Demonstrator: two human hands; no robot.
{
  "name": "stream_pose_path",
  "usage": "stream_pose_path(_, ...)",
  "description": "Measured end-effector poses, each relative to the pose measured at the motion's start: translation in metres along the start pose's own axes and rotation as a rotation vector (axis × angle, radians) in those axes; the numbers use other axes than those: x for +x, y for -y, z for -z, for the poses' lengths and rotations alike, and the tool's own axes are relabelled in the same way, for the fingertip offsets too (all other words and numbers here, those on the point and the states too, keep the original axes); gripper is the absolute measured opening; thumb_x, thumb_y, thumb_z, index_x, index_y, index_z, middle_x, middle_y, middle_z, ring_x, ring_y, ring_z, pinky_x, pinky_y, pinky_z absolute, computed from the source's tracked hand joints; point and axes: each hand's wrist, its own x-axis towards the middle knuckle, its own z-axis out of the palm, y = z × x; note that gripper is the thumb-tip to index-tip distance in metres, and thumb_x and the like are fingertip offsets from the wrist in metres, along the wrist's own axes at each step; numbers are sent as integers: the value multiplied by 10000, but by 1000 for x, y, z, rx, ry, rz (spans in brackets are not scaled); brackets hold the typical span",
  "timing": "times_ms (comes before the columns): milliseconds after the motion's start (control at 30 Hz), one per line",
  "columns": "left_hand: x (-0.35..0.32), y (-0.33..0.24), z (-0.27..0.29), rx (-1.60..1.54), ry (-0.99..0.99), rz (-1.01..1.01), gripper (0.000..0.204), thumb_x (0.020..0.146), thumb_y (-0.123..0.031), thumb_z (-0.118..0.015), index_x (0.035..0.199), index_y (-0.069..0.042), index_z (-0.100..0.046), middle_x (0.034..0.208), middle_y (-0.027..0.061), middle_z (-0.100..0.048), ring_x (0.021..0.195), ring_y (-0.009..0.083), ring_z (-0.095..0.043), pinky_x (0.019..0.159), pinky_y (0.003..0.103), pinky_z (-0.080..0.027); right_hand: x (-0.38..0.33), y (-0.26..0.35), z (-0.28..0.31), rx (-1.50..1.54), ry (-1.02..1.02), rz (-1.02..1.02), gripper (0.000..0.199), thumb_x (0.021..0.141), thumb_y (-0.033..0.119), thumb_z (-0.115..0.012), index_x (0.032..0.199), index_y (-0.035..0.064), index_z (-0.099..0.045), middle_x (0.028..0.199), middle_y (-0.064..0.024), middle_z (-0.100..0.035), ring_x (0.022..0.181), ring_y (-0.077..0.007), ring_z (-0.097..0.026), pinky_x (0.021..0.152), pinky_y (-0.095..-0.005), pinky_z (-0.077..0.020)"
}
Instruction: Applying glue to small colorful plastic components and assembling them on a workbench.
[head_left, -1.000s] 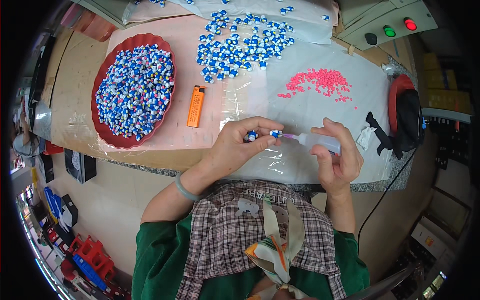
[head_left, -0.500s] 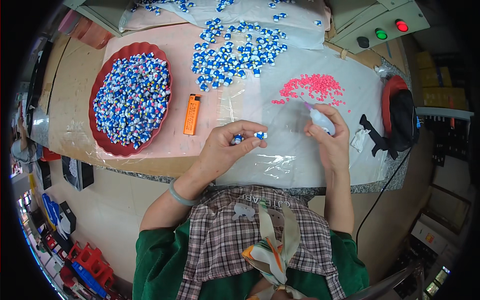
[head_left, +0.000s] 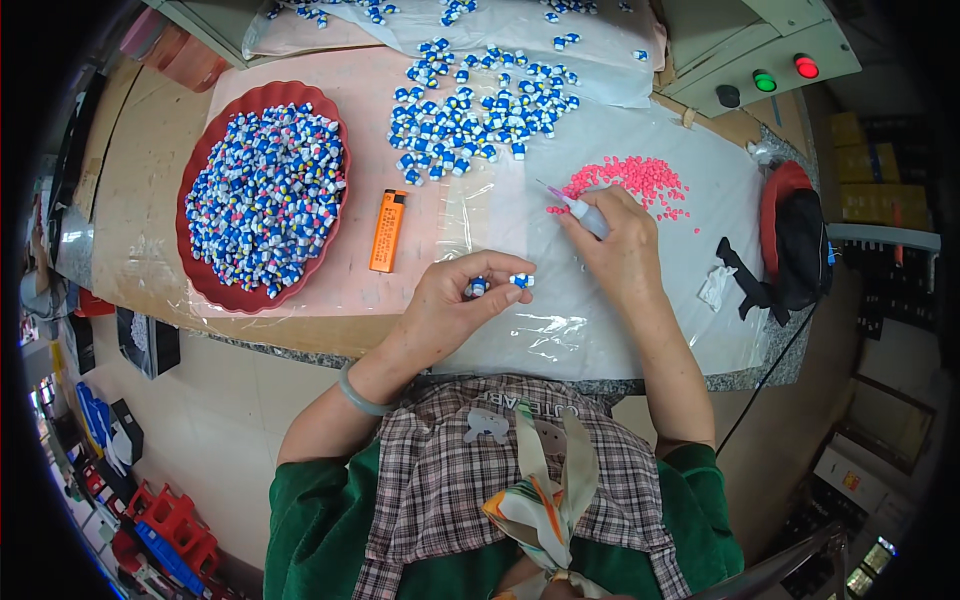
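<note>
My left hand (head_left: 462,300) is closed over the near part of the table, pinching a small blue-and-white figure (head_left: 521,281) at its fingertips. A second such figure (head_left: 478,287) sits within the curled fingers. In my right hand (head_left: 620,245) is a small squeeze bottle (head_left: 592,220) with a purple collar and a thin needle tip. That tip points up and left, at the left end of a spread of tiny pink pieces (head_left: 640,182). The bottle's tip is apart from the figures in my left hand.
A red scalloped tray (head_left: 188,262) heaped with blue-and-white figures stands at the left. Beside it lies an orange lighter (head_left: 388,231). More loose figures (head_left: 485,105) spread at the back. A black pouch (head_left: 803,240), crumpled tissue (head_left: 715,288) and a control box with lights (head_left: 770,65) are at the right.
My right hand has moved left with the squeeze bottle, and its needle tip has swung further left. My left hand has stayed nearly in place, still holding the figures.
</note>
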Motion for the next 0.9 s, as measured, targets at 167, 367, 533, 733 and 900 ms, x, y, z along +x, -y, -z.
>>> stream_pose_path(167, 1, -2, 2, 31, 48, 30, 256, 901, -20, -612, 1156, 1, -621, 972, 68, -668, 924, 111, -633, 791, 231, -468, 3, -2, 4, -39, 104, 9, 174, 737, 39, -718, 893, 2, -650, 834, -129, -627, 757, -289, -629, 675, -355, -493)
stream_pose_path(367, 1, -2, 3, 32, 54, 33, 258, 902, -13, -607, 1159, 7, -617, 983, 65, -662, 929, 113, -633, 798, 233, -471, 4, -12, 14, 156, 138, -49, 191, 738, 15, -693, 924, -4, -654, 834, -114, -625, 766, -265, -628, 707, -341, -489)
stream_pose_path(533, 0, -1, 3, 36, 60, 31, 256, 906, -11, -602, 1160, 8, -616, 1000, 62, -657, 934, 116, -635, 806, 234, -475, 0, -9, 12, 100, 125, -72, 189, 738, 15, -692, 924, -4, -658, 847, -116, -635, 766, -262, -634, 699, -343, -492)
stream_pose_path(733, 1, 0, 4, 41, 66, 34, 253, 907, -13, -600, 1159, 12, -615, 1024, 60, -648, 946, 119, -636, 809, 239, -481, -2, -2, 8, -52, 127, -32, 184, 738, 28, -694, 912, -8, -649, 846, -125, -631, 765, -292, -633, 682, -361, -491)
stream_pose_path(900, 0, -1, 4, 47, 59, 44, 256, 909, -19, -600, 1162, 12, -613, 1030, 63, -646, 938, 118, -636, 814, 239, -483, 2, 1, 10, -54, 198, -44, 172, 746, 41, -685, 903, -8, -635, 858, -133, -629, 768, -304, -625, 681, -362, -488)
